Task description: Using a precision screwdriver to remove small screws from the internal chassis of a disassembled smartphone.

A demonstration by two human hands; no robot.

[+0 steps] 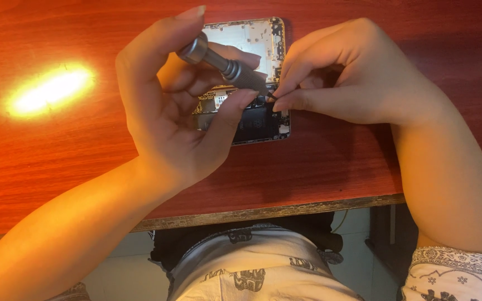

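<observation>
Patterned cloth (252, 278) over the lap fills the six o'clock edge, white with dark animal figures; a second piece of the same print (458, 276) shows at five o'clock. Just above it runs the worn front edge of a red-brown wooden table (85, 167). A bright glare patch (48, 89) sits on the wood at nine o'clock.

Left hand (168, 106), centre frame, palm toward the camera, grasps a small metal precision screwdriver (224, 66): thumb and curled fingers around the knurled grey handle, index finger arched over the rounded end cap at twelve o'clock. The shaft slants down toward three o'clock.

Right hand (341, 75), at two o'clock, pinched shut: fingertips (283, 103) pressed together right at the screwdriver's tip. What they pinch is too small to tell.

Opened phone (263, 78) lies flat on the table directly beneath both hands, at twelve to one o'clock of centre. Bare silver inner frame at its far end, dark components and a circuit board at the near end, partly hidden by the left thumb.
</observation>
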